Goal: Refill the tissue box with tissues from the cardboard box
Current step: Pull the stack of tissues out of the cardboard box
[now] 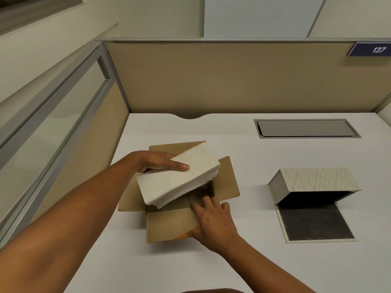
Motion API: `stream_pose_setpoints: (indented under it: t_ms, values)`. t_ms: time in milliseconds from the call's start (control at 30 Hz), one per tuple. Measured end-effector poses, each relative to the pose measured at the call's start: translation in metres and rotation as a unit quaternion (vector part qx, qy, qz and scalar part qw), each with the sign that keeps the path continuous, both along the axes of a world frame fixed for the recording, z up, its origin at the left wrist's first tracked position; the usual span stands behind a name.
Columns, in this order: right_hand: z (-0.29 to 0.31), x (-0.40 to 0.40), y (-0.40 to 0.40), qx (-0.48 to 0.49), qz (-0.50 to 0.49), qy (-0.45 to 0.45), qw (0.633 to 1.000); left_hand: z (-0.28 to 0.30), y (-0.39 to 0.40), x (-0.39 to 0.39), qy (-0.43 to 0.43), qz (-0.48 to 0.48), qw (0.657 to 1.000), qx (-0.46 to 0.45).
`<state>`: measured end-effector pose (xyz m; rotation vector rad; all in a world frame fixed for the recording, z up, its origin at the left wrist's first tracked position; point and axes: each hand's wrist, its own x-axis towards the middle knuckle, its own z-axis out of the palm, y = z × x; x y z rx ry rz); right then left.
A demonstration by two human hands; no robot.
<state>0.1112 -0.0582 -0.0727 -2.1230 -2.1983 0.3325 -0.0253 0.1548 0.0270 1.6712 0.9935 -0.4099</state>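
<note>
Open cardboard box (169, 220) on white desk (243, 261), all four flaps folded outward. Above the opening of this box, tilted, a thick stack of white tissues (179, 176), its lower edge just over the box interior. Left hand (157, 162) clamped on the far left side of the stack, thumb flat on top, other fingers hidden beneath. Right hand (213, 220) pressed on the near right flap of the box, fingers spread and hooked over the inner edge, thumb under the flap's near border.

Well to the right of the cardboard box, not touching it: tissue box (313, 182) with pale patterned cover, lid raised and leaning, dark inside visible, dark base panel flat on the desk. Behind the cardboard box to the right, grey cable hatch (304, 129) set into the desk. Farther behind, tan partition (211, 77) with blue plate "137" (374, 49).
</note>
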Motion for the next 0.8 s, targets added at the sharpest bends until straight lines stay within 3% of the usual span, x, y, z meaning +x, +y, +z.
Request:
stream_pose_setpoints:
  t_ms: [200, 333, 367, 400, 500, 567, 700, 800]
  values:
    - [-0.002, -0.001, -0.005, 0.01, -0.007, 0.041, 0.999, 0.014, -0.011, 0.005, -0.001, 0.031, 0.999, -0.012]
    - [0.011, 0.012, 0.0, 0.029, -0.101, 0.244, 0.964, 0.023, -0.02, 0.007, -0.019, 0.065, 0.998, -0.02]
    - [0.019, 0.018, 0.002, 0.022, -0.148, 0.325, 0.934, 0.026, -0.023, 0.009, -0.02, 0.077, 0.997, -0.023]
    - [0.028, 0.026, 0.005, -0.014, -0.206, 0.429, 0.88, 0.029, -0.026, 0.01, -0.02, 0.091, 0.995, -0.029]
    - [0.042, 0.052, 0.015, -0.142, -0.313, 0.733, 0.588, 0.034, -0.034, 0.018, -0.042, 0.133, 0.99, -0.032]
    - [0.044, 0.068, 0.017, -0.154, -0.319, 0.816, 0.457, 0.033, -0.039, 0.023, -0.069, 0.149, 0.986, -0.027]
    - [0.046, 0.092, 0.017, -0.117, -0.325, 0.873, 0.345, 0.035, -0.052, 0.037, -0.069, 0.148, 0.986, -0.036]
    - [0.052, 0.11, 0.017, -0.09, -0.322, 0.885, 0.324, 0.036, -0.064, 0.049, -0.052, 0.142, 0.987, -0.047]
